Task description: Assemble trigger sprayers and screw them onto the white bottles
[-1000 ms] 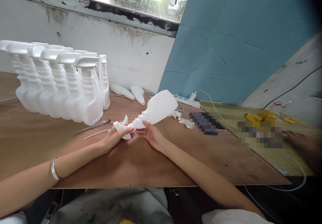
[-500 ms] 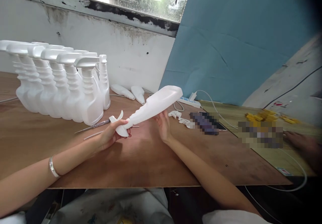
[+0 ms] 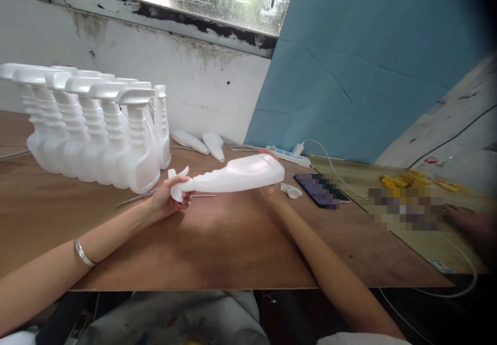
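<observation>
A white plastic spray bottle lies nearly level in the air above the brown table, its neck toward the left. My left hand is closed around the white trigger head at the neck. My right hand wraps the broad base end from behind and below, most of its fingers hidden by the bottle. Under the neck, a thin tube rests on the table. Pointed metal tool, perhaps scissors or tweezers, lies left of my left hand. Right of the base sits a small white plastic part.
Several white spray bottles stand packed together at the left. Two white bottles without heads lie by the wall. A phone, a power strip and cables are at the right. Beyond, another person's hand is near yellow pieces.
The bottle has swung from a slant to nearly level, its base end lowered. My right hand has moved right, from beneath the bottle to around its base. My left hand shifted slightly left.
</observation>
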A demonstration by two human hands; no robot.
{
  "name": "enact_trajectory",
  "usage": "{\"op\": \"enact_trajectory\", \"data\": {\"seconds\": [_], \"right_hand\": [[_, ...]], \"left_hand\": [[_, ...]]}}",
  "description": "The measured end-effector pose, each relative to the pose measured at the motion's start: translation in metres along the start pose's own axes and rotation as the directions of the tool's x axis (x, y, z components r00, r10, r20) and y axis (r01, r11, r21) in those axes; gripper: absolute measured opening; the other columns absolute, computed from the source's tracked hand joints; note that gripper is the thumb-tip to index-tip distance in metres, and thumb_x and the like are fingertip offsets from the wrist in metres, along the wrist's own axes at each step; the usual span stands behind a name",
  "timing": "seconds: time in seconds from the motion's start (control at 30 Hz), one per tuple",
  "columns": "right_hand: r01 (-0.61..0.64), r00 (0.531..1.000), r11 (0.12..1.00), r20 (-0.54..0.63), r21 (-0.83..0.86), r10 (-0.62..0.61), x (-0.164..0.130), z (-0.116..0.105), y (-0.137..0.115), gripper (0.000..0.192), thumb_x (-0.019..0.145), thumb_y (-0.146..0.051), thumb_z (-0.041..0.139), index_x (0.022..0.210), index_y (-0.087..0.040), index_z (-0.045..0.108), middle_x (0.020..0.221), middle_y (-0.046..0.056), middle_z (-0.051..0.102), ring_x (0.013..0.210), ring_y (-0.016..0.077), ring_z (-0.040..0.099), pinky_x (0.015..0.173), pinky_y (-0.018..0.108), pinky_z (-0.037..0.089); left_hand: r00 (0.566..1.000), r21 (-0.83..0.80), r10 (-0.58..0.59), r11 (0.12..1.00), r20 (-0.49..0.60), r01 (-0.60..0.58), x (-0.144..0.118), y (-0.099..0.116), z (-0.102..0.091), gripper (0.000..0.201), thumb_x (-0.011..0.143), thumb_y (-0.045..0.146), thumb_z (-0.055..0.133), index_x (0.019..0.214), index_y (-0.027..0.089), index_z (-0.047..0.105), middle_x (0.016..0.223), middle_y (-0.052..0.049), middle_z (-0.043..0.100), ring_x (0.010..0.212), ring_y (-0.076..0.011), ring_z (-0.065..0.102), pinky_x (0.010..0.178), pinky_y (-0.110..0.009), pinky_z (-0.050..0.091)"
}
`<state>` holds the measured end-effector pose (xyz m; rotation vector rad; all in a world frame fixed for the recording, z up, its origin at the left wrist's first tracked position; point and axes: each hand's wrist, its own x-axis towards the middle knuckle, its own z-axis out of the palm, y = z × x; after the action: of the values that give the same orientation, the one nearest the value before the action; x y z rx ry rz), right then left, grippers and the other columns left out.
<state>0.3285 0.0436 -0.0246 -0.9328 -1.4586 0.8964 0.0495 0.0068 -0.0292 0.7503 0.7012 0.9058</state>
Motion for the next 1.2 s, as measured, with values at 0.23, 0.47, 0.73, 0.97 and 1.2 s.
{"op": "enact_trajectory", "data": {"seconds": [0.23,0.47,0.73,0.97,1.2], "right_hand": [[0.208,0.978,0.978,0.033,-0.002,-0.208,0.005,0.005,0.016,0.061,0.061,-0.036,0.068,0.118,-0.026,0.047,0.111,0.003,0.059,0.112,0.0219,0.046,0.095,0.035,0.037],[0.165,0.986,0.982,-0.033,0.093,-0.163,0.013,0.000,0.031,0.059,0.066,-0.040,0.064,0.120,-0.030,0.042,0.122,0.002,0.050,0.103,0.0193,0.051,0.085,0.033,0.044],[0.134,0.987,0.987,-0.099,0.091,-0.125,0.018,-0.003,0.050,0.041,0.067,-0.041,0.063,0.103,-0.022,0.054,0.100,0.002,0.062,0.090,0.0184,0.056,0.083,0.032,0.042],[0.049,0.996,0.985,-0.077,0.167,-0.036,0.016,-0.004,0.052,0.036,0.069,-0.040,0.061,0.099,-0.020,0.056,0.095,0.002,0.063,0.089,0.0188,0.056,0.079,0.031,0.042],[-0.007,0.996,0.984,-0.087,0.176,0.022,0.014,0.000,0.045,0.042,0.065,-0.045,0.063,0.098,-0.019,0.056,0.092,0.003,0.063,0.084,0.0192,0.056,0.073,0.030,0.043]], "left_hand": [[0.978,0.078,0.131,0.990,-0.165,-0.119,0.003,0.003,-0.004,0.020,0.071,0.033,0.059,0.076,0.015,0.050,0.043,0.005,0.038,0.037,-0.0055,0.032,0.035,-0.015,0.026],[0.961,0.241,0.257,0.944,-0.106,-0.226,-0.001,-0.001,0.000,0.028,0.070,0.037,0.064,0.070,0.017,0.045,0.049,0.006,0.041,0.042,-0.0052,0.036,0.041,-0.014,0.032],[0.909,0.587,0.403,0.764,-0.109,-0.268,-0.003,-0.001,0.004,0.034,0.071,0.048,0.058,0.070,0.018,0.043,0.049,0.006,0.042,0.042,-0.0072,0.036,0.038,-0.017,0.022],[0.811,0.857,0.575,0.359,0.108,-0.369,-0.012,-0.004,0.007,0.030,0.069,0.040,0.061,0.074,0.019,0.041,0.059,0.006,0.046,0.049,-0.0086,0.041,0.045,-0.019,0.030],[0.753,0.893,0.606,0.149,0.257,-0.425,-0.016,-0.009,0.007,0.026,0.072,0.038,0.058,0.078,0.019,0.042,0.066,0.004,0.054,0.052,-0.0088,0.044,0.047,-0.019,0.031]]}}
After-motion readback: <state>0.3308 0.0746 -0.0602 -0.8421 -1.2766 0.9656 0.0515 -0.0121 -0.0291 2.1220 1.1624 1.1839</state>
